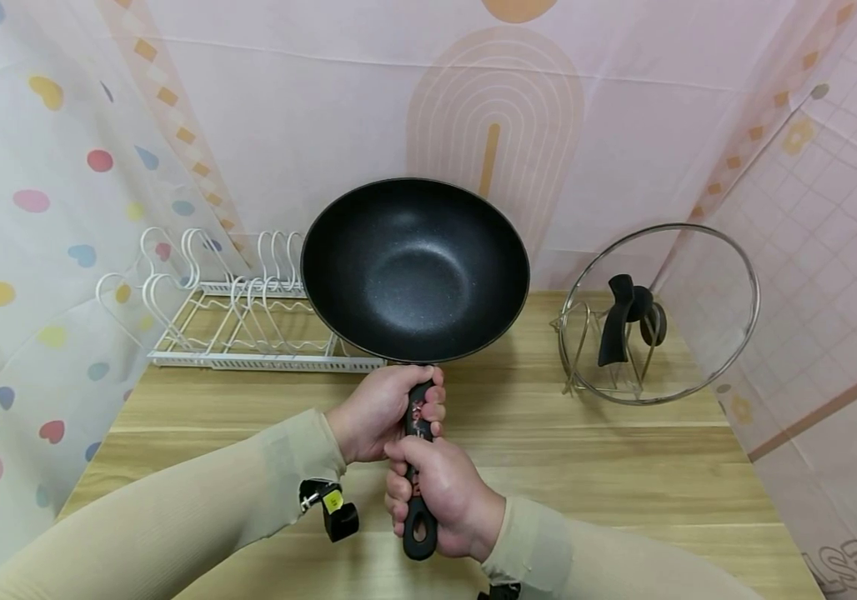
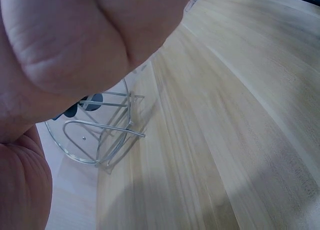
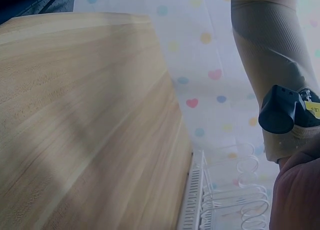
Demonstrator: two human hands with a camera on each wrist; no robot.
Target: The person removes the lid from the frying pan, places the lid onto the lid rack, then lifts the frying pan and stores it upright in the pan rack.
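Observation:
A black wok [image 1: 417, 275] is held up in the head view, its dark inside facing me and its handle [image 1: 419, 492] pointing toward me. My left hand [image 1: 387, 408] grips the handle close to the pan. Lower down, my right hand [image 1: 447, 492] wraps round the same handle, just above the hanging loop at its end. In the left wrist view the palm of the left hand [image 2: 85, 44] fills the upper left, and the wok is out of sight there. The right wrist view shows the left sleeve [image 3: 272, 54] and part of a hand at the right edge.
A white wire dish rack [image 1: 271, 362] stands at the back left, partly behind the wok. At the back right, a glass lid [image 1: 699, 333] with a black knob leans in a metal wire stand [image 1: 574, 367]. Both stand on a wooden table [image 1: 608, 483] backed by patterned curtains.

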